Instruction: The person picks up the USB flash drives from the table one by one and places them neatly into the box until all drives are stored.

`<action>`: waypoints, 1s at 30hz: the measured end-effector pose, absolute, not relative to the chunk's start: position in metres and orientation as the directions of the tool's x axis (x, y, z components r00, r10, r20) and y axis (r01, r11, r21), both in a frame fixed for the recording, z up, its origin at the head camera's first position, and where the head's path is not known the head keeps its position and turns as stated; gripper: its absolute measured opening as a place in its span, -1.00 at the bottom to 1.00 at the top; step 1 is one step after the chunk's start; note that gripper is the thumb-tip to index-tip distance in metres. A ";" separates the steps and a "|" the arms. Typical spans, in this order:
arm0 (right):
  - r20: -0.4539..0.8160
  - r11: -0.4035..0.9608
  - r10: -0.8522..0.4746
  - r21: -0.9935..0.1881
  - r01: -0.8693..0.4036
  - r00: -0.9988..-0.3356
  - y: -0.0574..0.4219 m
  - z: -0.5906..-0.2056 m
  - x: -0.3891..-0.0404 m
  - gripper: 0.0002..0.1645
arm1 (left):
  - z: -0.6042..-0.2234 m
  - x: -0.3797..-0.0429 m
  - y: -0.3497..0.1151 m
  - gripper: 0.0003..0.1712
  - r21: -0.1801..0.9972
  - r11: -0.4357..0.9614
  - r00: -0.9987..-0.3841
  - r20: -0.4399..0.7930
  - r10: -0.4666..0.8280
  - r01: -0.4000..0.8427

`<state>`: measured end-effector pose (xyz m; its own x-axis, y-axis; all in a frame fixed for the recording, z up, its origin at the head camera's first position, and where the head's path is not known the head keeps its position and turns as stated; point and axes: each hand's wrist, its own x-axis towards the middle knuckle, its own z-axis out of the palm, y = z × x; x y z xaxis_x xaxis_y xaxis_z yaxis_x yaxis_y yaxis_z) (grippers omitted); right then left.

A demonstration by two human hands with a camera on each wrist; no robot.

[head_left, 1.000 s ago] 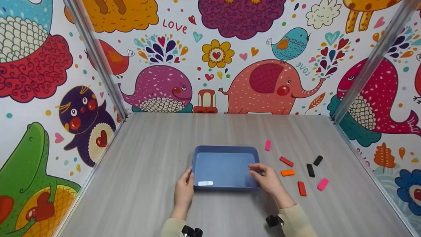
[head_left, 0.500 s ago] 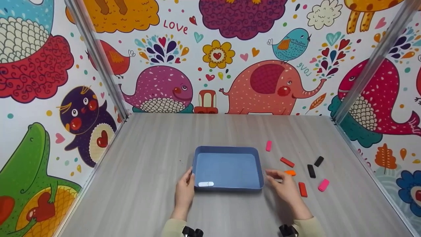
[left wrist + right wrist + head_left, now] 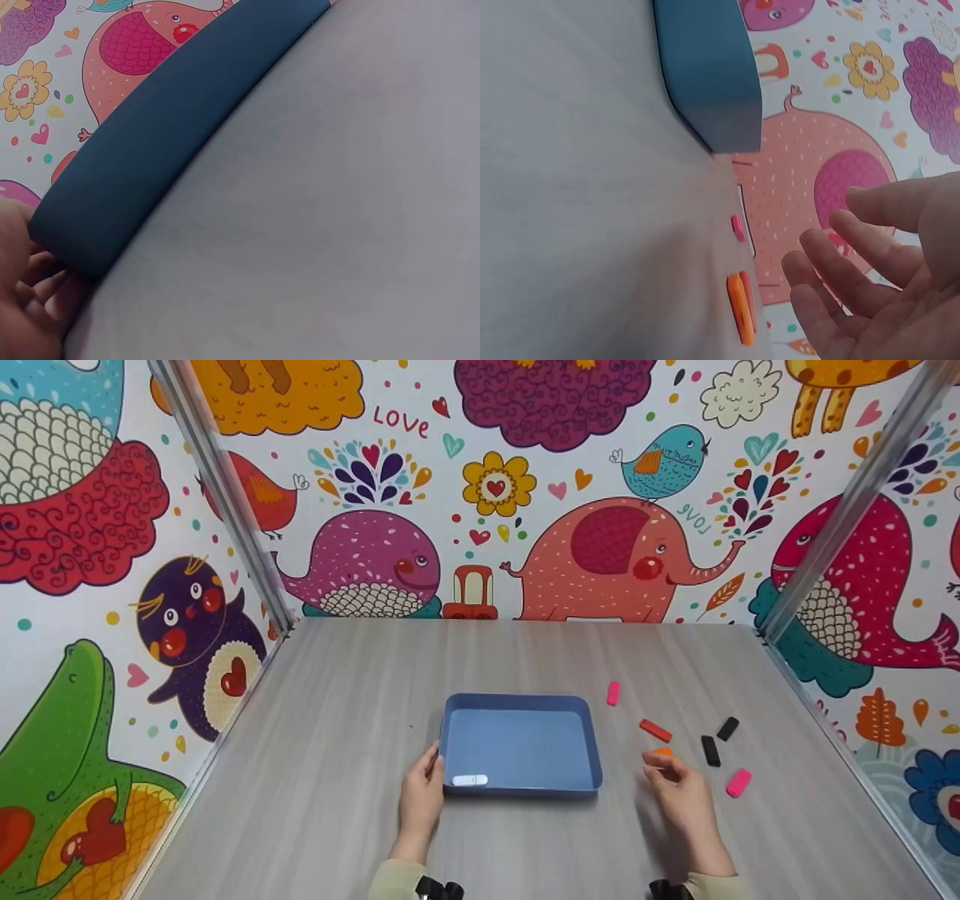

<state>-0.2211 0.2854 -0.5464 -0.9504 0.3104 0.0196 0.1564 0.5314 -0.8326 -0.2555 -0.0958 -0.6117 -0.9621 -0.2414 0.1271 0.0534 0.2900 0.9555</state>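
Observation:
A shallow blue tray (image 3: 519, 702) stands mid-table. My left hand (image 3: 421, 795) holds its left side by the near corner, with the thumb near the rim and the other fingers bent at the wall's lower edge in the left wrist view. A small white bar with rounded ends (image 3: 470, 781) lies inside at the front left. To the tray's right, my right hand (image 3: 684, 799) hovers with nothing in it, fingers relaxed and slightly bent. It partly covers an orange bar (image 3: 663, 751), seen whole in the right wrist view. Just beyond that lies a red bar (image 3: 655, 730).
More small bars lie scattered right of the tray: a pink one (image 3: 613, 694) farther back, two black ones (image 3: 710, 751) and a second pink one (image 3: 739, 783) right of my hand. Printed panels (image 3: 487, 532) with metal posts (image 3: 825, 502) border the wood-grain table.
My right hand has drawn back from the tray's right side, out to the right, over the orange bar. A second red bar is now hidden behind it. My left hand keeps its place.

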 end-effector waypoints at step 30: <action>-0.020 0.603 0.507 -0.706 0.372 -0.861 0.325 -0.569 -0.215 -0.36 | -0.610 -0.255 -0.095 -0.54 0.952 0.306 -0.961 0.113 -0.251 0.032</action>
<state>-0.2155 0.3246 -0.5686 -0.8615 0.5074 -0.0200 0.3716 0.6030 -0.7059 -0.2551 -0.0949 -0.6104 -0.9614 -0.2506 0.1134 0.0325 0.3059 0.9515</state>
